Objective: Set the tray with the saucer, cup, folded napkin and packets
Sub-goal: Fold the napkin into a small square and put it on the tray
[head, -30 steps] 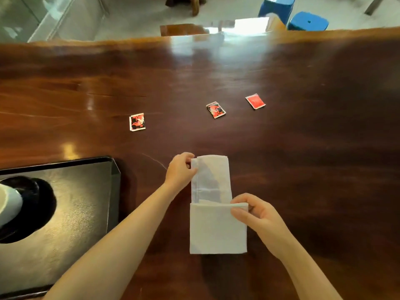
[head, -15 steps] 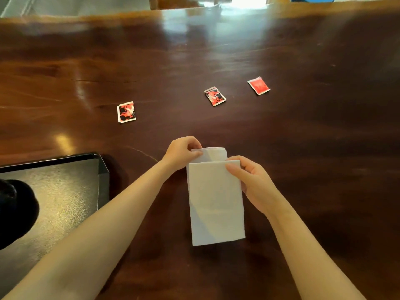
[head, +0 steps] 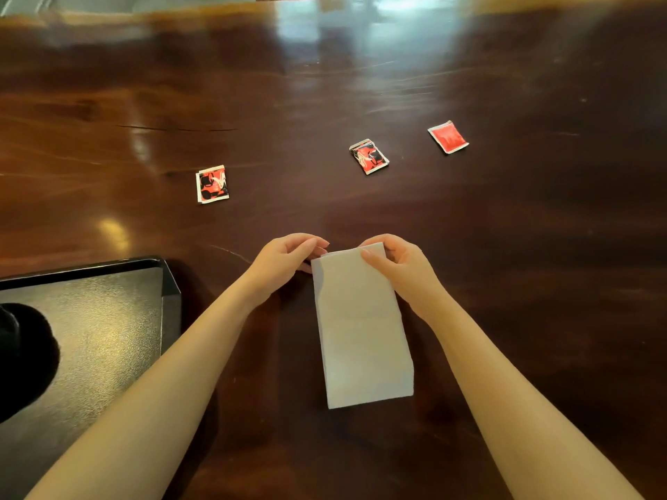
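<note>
The white paper napkin (head: 362, 326) lies flat on the dark wooden table (head: 541, 247), folded into a long rectangle with its short edges running across the person's view, which keeps the layers square while the far end is dressed. Both hands meet at that far edge: the left hand (head: 285, 258) has its fingers curled down at the far left corner, and the right hand (head: 397, 265) pinches the far right corner between thumb and fingers, probably to line the loose edges up before a crease is pressed. How firmly the left fingertips clamp the paper is hard to judge, since they curl out of sight behind the corner. The black tray (head: 108, 319) sits just left of the left forearm, with a dark round saucer (head: 25, 362) on it at the frame edge; the cup is out of view. Three red packets (head: 212, 184) (head: 369, 157) (head: 448, 137) lie scattered farther out, well apart from the tray, seemingly left until the napkin is placed.
</note>
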The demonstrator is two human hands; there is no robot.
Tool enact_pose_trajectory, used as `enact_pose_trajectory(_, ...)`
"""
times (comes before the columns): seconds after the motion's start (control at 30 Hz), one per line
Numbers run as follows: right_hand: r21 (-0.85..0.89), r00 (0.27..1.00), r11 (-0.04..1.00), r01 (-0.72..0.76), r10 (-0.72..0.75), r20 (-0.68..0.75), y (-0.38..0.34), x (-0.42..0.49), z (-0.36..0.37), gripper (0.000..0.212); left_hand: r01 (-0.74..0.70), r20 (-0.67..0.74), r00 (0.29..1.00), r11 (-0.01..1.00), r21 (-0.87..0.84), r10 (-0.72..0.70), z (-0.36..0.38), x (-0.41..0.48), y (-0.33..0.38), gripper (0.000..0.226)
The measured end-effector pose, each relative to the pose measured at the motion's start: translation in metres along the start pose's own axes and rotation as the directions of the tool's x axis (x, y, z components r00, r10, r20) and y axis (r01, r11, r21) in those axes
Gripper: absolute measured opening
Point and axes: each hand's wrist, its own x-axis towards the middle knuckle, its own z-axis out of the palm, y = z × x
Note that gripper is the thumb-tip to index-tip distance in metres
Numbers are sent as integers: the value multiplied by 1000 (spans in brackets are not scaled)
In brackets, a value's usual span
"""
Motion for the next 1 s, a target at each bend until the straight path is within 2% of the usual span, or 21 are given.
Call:
enact_pose_trajectory(0.13, -247, 980, 967, 56, -100, -170, 11, 13, 7, 6, -26, 0, 1000, 996, 89, 26, 2, 1, -4, 14)
enact_pose_trajectory(0.33, -391, 909, 918, 59, -212, -360, 24, 17, 22, 12, -103, -4, 994, 973, 205, 106, 3, 4, -11, 9)
enact_pose_trajectory(0.53, -453, 876, 890, 51, -257, -408, 26, 13, 28, 22, -142, -144, 968, 924, 356, 204, 19, -1, -8, 18)
enact_pose_trajectory(0.63, -472, 824, 877, 95, -335, -456, 22, 3, 22, 28, -128, -320, 889, 850, 510, 326, 35, -23, 2, 30)
enact_pose_trajectory(0.7, -575, 804, 790, 211, -475, -357, 21, -11, 23, 33, -109, -390, 825, 792, 600, 409, 56, -54, 4, 36)
enact_pose_trajectory(0.77, -672, 823, 638, 375, -563, -74, 25, -23, 32, 38, -94, -331, 830, 698, 709, 448, 91, -92, -2, 45)
enact_pose_trajectory(0.83, -674, 845, 569, 470, -511, 158, 29, -25, 34, 40, -60, -208, 912, 616, 786, 355, 125, -127, -13, 56)
enact_pose_trajectory(0.9, -680, 849, 534, 503, -454, 271, 29, -19, 27, 43, -9, -141, 966, 575, 818, 216, 145, -146, -26, 63)
enact_pose_trajectory(0.93, -696, 828, 474, 540, -447, 338, 29, -14, 22, 44, 19, -127, 980, 563, 826, 154, 149, -148, -32, 66)
enact_pose_trajectory(1.0, -688, 735, 283, 669, -396, 551, 30, -6, 18, 46, 57, -127, 988, 541, 839, 93, 149, -146, -44, 68)
